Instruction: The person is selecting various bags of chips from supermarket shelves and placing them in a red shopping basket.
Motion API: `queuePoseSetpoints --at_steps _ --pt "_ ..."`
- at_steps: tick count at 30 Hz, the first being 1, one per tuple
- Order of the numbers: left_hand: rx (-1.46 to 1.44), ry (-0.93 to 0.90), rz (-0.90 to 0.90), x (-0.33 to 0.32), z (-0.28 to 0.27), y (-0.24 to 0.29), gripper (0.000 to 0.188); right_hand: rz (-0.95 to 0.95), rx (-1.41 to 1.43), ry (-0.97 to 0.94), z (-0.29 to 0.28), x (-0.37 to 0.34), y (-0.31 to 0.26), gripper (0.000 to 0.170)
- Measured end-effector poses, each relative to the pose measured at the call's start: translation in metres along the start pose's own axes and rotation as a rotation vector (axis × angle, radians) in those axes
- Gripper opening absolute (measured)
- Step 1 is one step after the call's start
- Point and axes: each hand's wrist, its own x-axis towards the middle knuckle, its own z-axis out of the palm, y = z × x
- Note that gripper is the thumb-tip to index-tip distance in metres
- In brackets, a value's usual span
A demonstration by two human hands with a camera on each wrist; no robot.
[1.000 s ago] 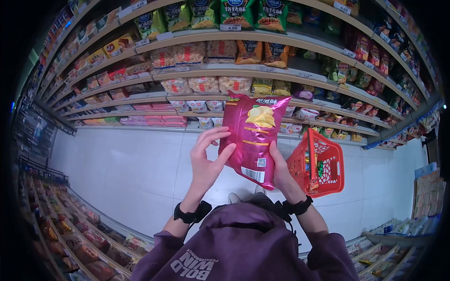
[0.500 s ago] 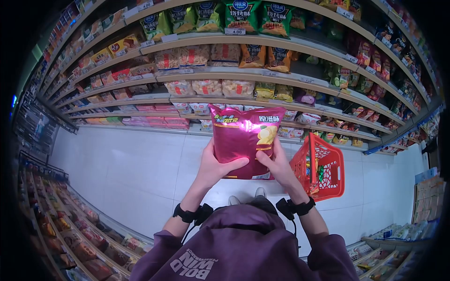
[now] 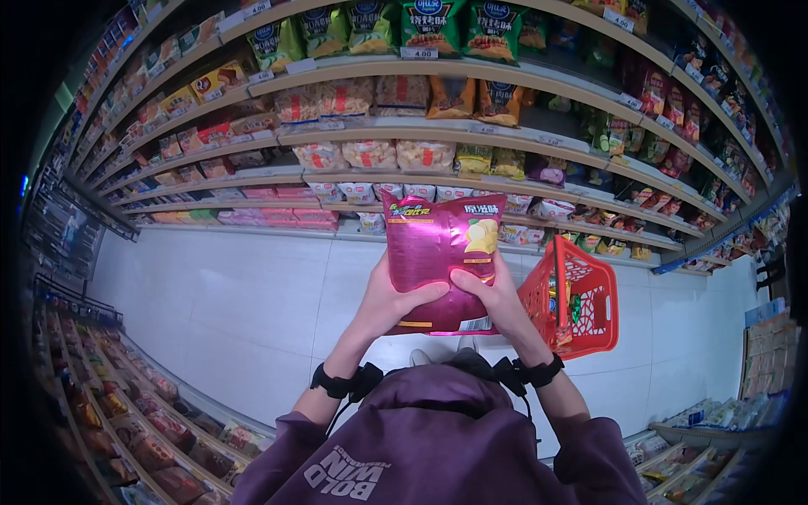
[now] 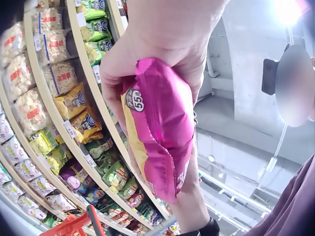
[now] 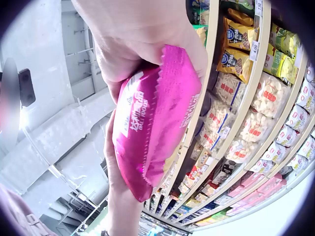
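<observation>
Magenta foil snack bag [image 3: 421, 244], held up before your body, above the tiled floor [image 3: 244, 295]. Your left hand [image 3: 389, 296] grips its left side and your right hand [image 3: 498, 295] its right; both thumbs lie across the panel that faces you, and each hand is parted only by the thickness of the bag. In the head view your other fingers are hidden behind the foil. The barcode [image 3: 476, 325], at the near right corner, shows only in part, and the small print on the panel is too fine to read. Your shoes [image 3: 421, 358] are partly covered. In the red basket [image 3: 612, 307], to the right, the packets [image 3: 575, 307] are crossed by the handle [image 3: 560, 290] and hard to tell apart.

Open floor spreads widely to the left of your left hand; on the right, the basket stands near your right forearm and leaves a narrower strip. On the far side, the bag overlaps the lower shelves [image 3: 396, 133] in the head view, so you cannot judge the gap between them.

The crimped top edge [image 3: 446, 202] points far, its lettering upright to you; the long axis runs near to far, almost straight ahead of you.
</observation>
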Motion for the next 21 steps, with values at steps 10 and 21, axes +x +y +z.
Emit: queuePoseSetpoints --at_steps 10,21 --pt "-0.143 -0.01 -0.169 0.0 -0.005 -0.004 0.06 0.075 0.008 0.033 -0.004 0.0 0.013 0.062" --pt "0.309 0.334 0.235 0.002 0.0 -0.014 0.068 -0.405 -0.807 0.14 0.008 -0.005 0.011 0.076"
